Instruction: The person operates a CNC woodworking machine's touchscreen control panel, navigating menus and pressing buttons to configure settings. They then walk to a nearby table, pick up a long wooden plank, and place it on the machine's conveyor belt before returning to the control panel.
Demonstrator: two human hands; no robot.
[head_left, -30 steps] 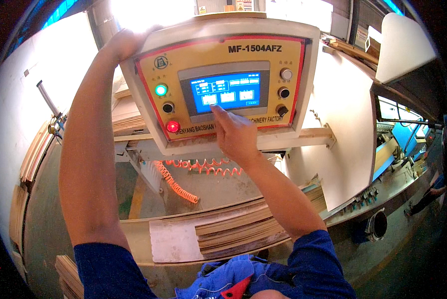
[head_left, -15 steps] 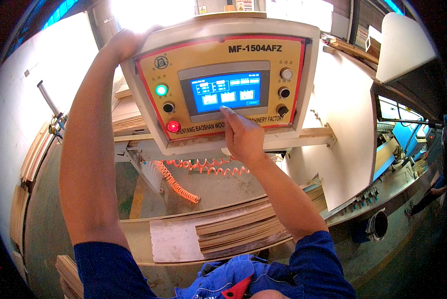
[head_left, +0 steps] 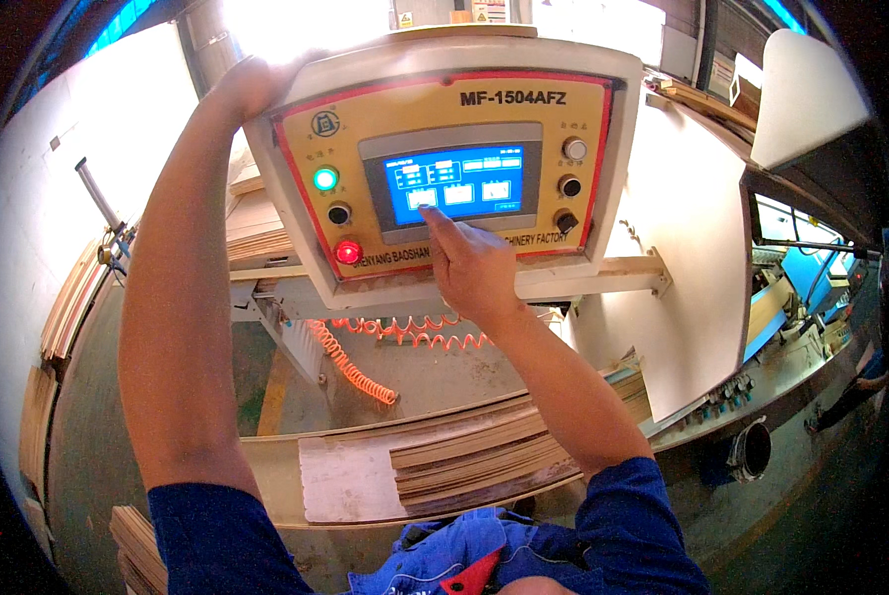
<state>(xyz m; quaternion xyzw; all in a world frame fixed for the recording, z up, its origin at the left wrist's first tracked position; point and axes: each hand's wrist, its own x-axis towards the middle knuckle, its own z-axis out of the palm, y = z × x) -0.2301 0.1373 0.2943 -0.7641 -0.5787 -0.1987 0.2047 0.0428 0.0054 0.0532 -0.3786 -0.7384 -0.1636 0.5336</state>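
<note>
Through the head camera, we look down on a worker at a control panel (head_left: 420, 111), raised before the chest, its face tilted toward us, beyond the wood strips (head_left: 479, 461) below. The left hand (head_left: 254, 87) meets the panel's upper left corner, presumably to steady it; its fingers vanish behind the edge and in glare, so we cannot tell how firmly they close. The right hand (head_left: 476, 270) grips nothing that we can see: the index finger points to the lower left of the lit touchscreen (head_left: 476, 178), the rest folded, probably to keep them off the display. We cannot tell whether its tip presses. The left arm reaches up, nearly straight; the right forearm slants inward from the lower right.
</note>
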